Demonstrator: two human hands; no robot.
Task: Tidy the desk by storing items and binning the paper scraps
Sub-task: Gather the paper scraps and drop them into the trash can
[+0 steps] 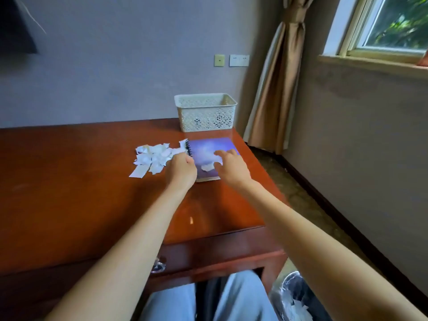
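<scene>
A purple spiral notebook point(209, 147) lies near the right edge of the wooden desk point(81, 181). One white scrap point(207, 167) sits on its cover. A heap of white paper scraps point(154, 156) lies just left of the notebook. My left hand point(181, 169) is at the notebook's spiral edge beside the heap, fingers curled; what they hold is hidden. My right hand point(229, 166) rests on the notebook cover with fingers spread, touching it beside the lone scrap.
A white lattice basket point(205, 114) stands behind the notebook at the desk's back right. A bin lined with a plastic bag point(294, 297) holding paper scraps sits on the floor at the lower right. A drawer with a handle point(158, 265) is below the desk front.
</scene>
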